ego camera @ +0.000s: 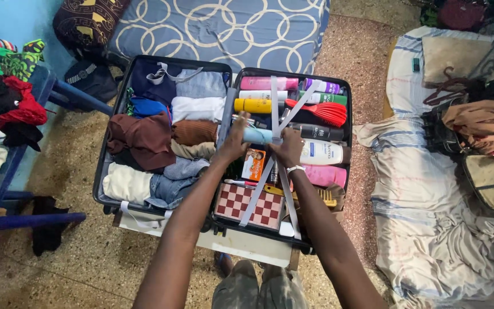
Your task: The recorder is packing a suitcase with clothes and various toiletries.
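Here, fingers outward:
1. Left hand [234, 143] and right hand [287, 147] pinch shut on the grey cross straps [275, 109] at their central buckle, where tension gathers.
2. Straps pin bottles [321, 152], red brush [322, 112] and checkered board [249, 204] in the suitcase [102, 171] right half.
3. Folded clothes [161, 146] fill its left half.

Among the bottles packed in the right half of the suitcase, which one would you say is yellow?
The yellow bottle lies on its side near the top left of that half, just above the left hand; its neighbours are pink, white, green or dark.
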